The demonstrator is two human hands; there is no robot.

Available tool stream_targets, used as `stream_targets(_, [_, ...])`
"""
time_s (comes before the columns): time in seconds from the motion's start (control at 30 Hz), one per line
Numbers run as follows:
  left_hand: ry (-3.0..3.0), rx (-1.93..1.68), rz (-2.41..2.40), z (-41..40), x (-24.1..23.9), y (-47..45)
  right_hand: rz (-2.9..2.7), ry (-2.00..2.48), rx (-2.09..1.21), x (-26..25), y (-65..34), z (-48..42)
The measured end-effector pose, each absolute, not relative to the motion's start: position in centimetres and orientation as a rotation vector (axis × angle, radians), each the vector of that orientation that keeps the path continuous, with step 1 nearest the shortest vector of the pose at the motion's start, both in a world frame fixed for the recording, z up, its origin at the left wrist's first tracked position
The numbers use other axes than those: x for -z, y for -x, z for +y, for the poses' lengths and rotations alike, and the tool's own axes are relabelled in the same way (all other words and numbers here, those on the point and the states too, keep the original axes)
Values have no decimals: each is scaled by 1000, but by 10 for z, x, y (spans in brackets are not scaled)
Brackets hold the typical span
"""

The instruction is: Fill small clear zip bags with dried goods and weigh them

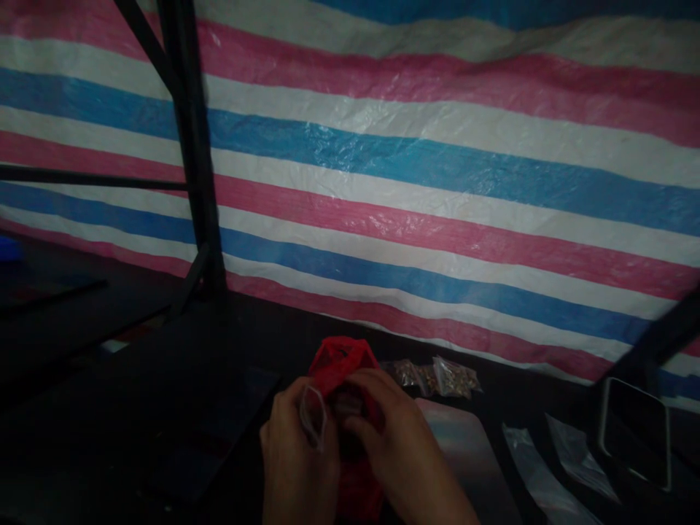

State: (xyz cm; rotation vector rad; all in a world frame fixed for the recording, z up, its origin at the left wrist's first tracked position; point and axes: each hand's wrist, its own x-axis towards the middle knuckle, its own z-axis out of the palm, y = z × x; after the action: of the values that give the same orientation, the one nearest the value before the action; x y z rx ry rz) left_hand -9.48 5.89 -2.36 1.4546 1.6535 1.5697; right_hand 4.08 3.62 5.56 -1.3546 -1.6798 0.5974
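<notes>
Both hands work a red bag (342, 368) at 6 o'clock on the counter (164, 408). Left hand (298, 456) pinches a clear pouch (313, 415) ready at the mouth; right hand (399, 445) grips the bag's rim, steadying it.

Crinkled glossy plastic tarp (437, 168), red plastic bag (339, 364), matt black metal frame (191, 146).
</notes>
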Motion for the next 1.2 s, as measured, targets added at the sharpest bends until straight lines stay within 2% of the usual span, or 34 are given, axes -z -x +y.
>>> stream_targets(0.17, [-1554,-1679,1765,62,28,91,-1600,1384,-884,-72,-24,18])
stream_targets(0.27, [-1663,-1639,1723,54,23,80,-1554,1461,-855,-84,-37,6])
stream_targets(0.43, [-1943,-1476,1355,31,30,51,-1348,1453,-688,-89,-75,-9])
stream_targets(0.7, [-1920,-1339,1552,44,55,27,-1457,1478,-921,-72,-69,-8])
stream_targets(1.0, [-2242,-1547,1361,19,26,17,-1246,1448,-750,-70,-131,-10])
stream_targets(1.1, [-2174,-1611,1281,9,19,16,-1224,1534,-780,-56,-165,-11])
stream_targets(1.2, [-2158,-1654,1293,4,14,22,-1205,1644,-637,-36,-187,-6])
